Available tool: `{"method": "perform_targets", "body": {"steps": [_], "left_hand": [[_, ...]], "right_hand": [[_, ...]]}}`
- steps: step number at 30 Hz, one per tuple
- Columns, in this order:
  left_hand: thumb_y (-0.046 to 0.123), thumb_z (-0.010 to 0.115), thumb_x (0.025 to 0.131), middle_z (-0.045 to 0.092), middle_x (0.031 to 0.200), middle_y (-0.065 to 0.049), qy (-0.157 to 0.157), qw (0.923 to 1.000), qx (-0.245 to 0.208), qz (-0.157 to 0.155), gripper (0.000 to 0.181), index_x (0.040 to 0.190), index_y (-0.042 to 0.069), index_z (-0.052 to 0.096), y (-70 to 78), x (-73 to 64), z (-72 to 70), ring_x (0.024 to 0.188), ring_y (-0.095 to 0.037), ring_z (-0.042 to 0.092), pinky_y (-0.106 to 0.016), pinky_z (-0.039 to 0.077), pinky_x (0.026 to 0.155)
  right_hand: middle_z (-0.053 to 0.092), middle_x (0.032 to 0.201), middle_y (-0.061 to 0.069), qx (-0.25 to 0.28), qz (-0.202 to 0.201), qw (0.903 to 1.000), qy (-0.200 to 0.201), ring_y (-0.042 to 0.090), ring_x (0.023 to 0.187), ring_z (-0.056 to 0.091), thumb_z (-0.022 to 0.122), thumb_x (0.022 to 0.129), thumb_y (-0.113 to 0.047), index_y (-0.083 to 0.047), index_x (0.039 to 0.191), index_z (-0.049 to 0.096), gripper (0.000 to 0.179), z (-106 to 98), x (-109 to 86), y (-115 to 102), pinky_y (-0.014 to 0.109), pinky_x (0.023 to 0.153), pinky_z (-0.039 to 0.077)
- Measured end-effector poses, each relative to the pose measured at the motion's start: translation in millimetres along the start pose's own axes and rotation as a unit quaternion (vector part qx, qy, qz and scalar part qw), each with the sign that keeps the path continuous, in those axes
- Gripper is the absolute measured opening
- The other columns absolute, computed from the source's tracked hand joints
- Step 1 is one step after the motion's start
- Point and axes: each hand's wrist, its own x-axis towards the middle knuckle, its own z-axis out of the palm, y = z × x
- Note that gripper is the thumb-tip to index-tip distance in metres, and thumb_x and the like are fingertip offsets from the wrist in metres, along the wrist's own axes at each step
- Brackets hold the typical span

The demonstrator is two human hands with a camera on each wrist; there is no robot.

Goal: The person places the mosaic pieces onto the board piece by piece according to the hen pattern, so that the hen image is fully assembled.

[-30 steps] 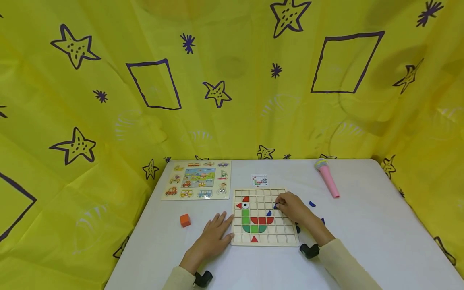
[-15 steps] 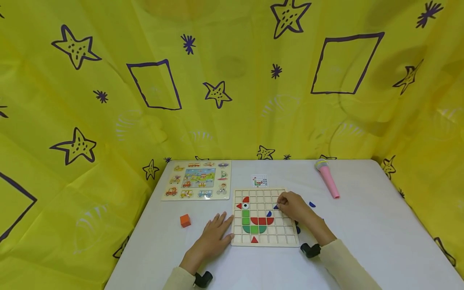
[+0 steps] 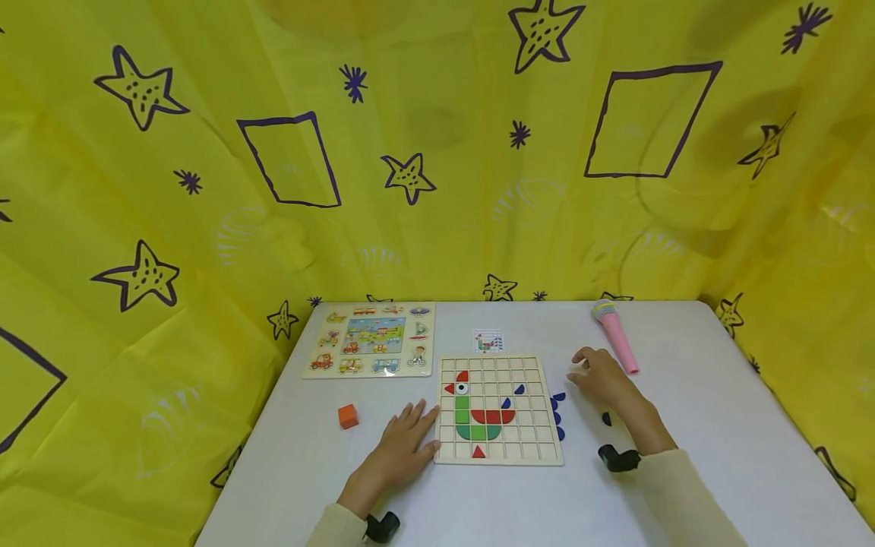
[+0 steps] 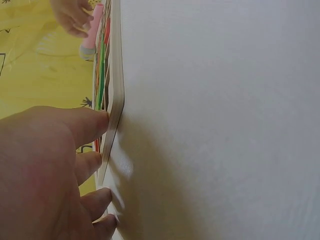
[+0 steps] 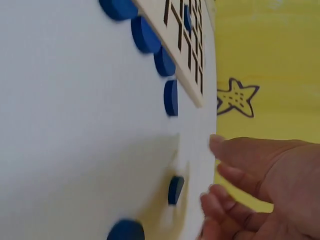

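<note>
My left hand (image 3: 409, 442) lies beside the wooden grid board (image 3: 533, 452), its fingers straight and its thumb against the board's left edge; the left wrist view shows the thumb (image 4: 95, 122) at that edge. On the board, red, green and blue pieces form a bird with a round eye piece (image 3: 462, 388). One blue piece (image 3: 519, 390) sits in an upper right cell. My right hand (image 3: 604, 382) hovers right of the board, fingers loosely bent and holding nothing. Below it in the right wrist view are a small blue piece (image 5: 175, 190) and another blue piece (image 5: 126, 231).
Several blue half-round pieces (image 3: 560, 434) lie along the board's right edge. A small pattern card (image 3: 488, 341) lies behind the board. A vehicle picture puzzle (image 3: 314, 334) is at back left, an orange cube (image 3: 348, 416) in front of it. A pink microphone (image 3: 620, 342) lies at back right.
My right hand has let go of the blue piece, which now sits in its cell, and has moved right, off the board. My left hand stays at the edge.
</note>
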Motion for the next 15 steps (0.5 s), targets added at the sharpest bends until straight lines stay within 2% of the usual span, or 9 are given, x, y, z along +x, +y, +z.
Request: {"method": "perform_targets", "body": {"steps": [4,8,11,15], "left_hand": [[0.041,0.058,0.106,0.029,0.174,-0.011,0.0,1.0,0.0,0.0,0.064,0.165,0.022,0.04,1.1,-1.1,-0.6,0.162,-0.038,0.019,-0.065,0.017,0.129],[0.04,0.059,0.106,0.03,0.173,-0.011,-0.001,1.0,-0.003,-0.001,0.064,0.164,0.021,0.041,2.4,-1.8,-1.2,0.162,-0.039,0.019,-0.065,0.017,0.129],[0.04,0.059,0.106,0.03,0.173,-0.011,0.001,1.0,-0.004,0.0,0.064,0.164,0.022,0.04,2.9,-2.0,-1.6,0.162,-0.039,0.019,-0.066,0.017,0.128],[0.041,0.058,0.106,0.029,0.174,-0.011,0.001,1.0,-0.003,0.0,0.064,0.164,0.022,0.04,2.6,-2.0,-1.3,0.162,-0.038,0.019,-0.066,0.017,0.129]], "right_hand": [[0.06,0.111,0.034,-0.03,0.007,0.9995,-0.008,0.043,0.099,0.06,0.07,0.096,-0.013,0.011,0.116,0.061,0.032,-6,-5.3,10,0.059,0.088,0.055],[0.065,0.101,0.025,-0.033,0.01,0.9993,-0.017,0.035,0.089,0.06,0.065,0.098,-0.005,0.008,0.108,0.064,0.016,-3,-6.0,17,0.05,0.079,0.057],[0.067,0.098,0.021,-0.03,0.018,0.9992,-0.02,0.033,0.089,0.059,0.06,0.099,-0.001,0.006,0.107,0.065,0.012,-1,-5.0,19,0.045,0.076,0.056],[0.068,0.103,0.022,-0.033,0.029,0.9988,-0.022,0.035,0.093,0.06,0.057,0.1,-0.003,0.006,0.109,0.066,0.015,-1,-5.5,18,0.049,0.082,0.057]]}}
